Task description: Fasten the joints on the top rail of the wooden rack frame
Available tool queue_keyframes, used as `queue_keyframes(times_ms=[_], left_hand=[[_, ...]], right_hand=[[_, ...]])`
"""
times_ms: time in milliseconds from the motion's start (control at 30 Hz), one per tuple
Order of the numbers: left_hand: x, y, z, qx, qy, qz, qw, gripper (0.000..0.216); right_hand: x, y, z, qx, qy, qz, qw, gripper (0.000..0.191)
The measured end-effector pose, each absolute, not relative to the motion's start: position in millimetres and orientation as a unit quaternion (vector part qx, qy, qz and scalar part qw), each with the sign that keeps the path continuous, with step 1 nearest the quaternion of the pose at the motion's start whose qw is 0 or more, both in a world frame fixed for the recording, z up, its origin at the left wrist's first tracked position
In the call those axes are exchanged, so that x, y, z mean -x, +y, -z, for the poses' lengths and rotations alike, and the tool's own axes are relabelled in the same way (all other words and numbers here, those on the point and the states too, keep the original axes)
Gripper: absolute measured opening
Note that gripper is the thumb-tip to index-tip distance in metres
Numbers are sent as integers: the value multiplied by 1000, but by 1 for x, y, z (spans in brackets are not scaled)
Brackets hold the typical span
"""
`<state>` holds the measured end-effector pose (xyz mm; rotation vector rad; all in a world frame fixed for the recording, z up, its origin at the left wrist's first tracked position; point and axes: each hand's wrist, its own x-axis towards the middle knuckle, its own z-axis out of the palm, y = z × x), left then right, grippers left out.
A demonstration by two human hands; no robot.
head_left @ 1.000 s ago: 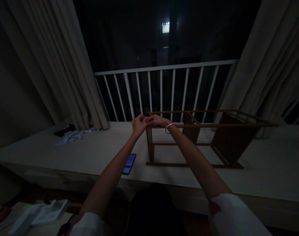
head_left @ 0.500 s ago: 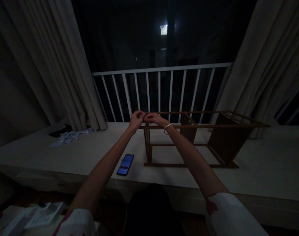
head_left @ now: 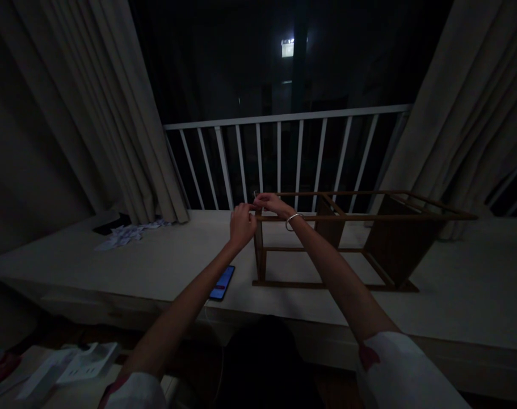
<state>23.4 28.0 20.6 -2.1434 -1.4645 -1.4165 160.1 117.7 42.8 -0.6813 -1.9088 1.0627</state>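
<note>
A brown wooden shelf frame lies on its side on the white ledge, its open bars facing up. My left hand is closed at the frame's upper left end, fingers bent against the corner. Right beside it, my right hand, a silver bangle on its wrist, pinches over the same corner. A tiny pale piece sticks up by the right fingertips; it is too small and dark to name. The fingertips of both hands nearly meet.
A lit phone with a cable lies by the ledge's front edge, partly behind my left forearm. Crumpled papers are at the left. White railings and curtains stand behind. A white power strip is at lower left.
My left hand has drawn back from the fingertip pinch and lowered against the frame's end. My right hand stays at the corner. The view has shifted slightly.
</note>
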Motion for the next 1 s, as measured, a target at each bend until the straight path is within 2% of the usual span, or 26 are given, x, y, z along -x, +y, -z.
queue_keyframes(times_ms=[133, 333, 433, 633, 833, 1000], left_hand=[[-58, 11, -15, 761, -474, 423, 127, 25], [-87, 23, -6, 757, -509, 389, 129, 21], [-88, 31, -4, 768, -520, 346, 140, 28], [-80, 43, -5, 807, -503, 297, 92, 36], [-71, 60, -5, 806, -494, 321, 63, 32], [-59, 80, -4, 812, -482, 326, 44, 31]], right_hand=[[-160, 120, -42, 299, -724, -421, 457, 31], [-160, 123, -41, 299, -709, -432, 470, 28], [-159, 129, -38, 308, -709, -427, 469, 23], [-153, 136, -36, 332, -707, -411, 470, 17], [-185, 125, -66, 389, -752, -259, 464, 21], [-273, 95, -92, 512, -767, -56, 383, 21]])
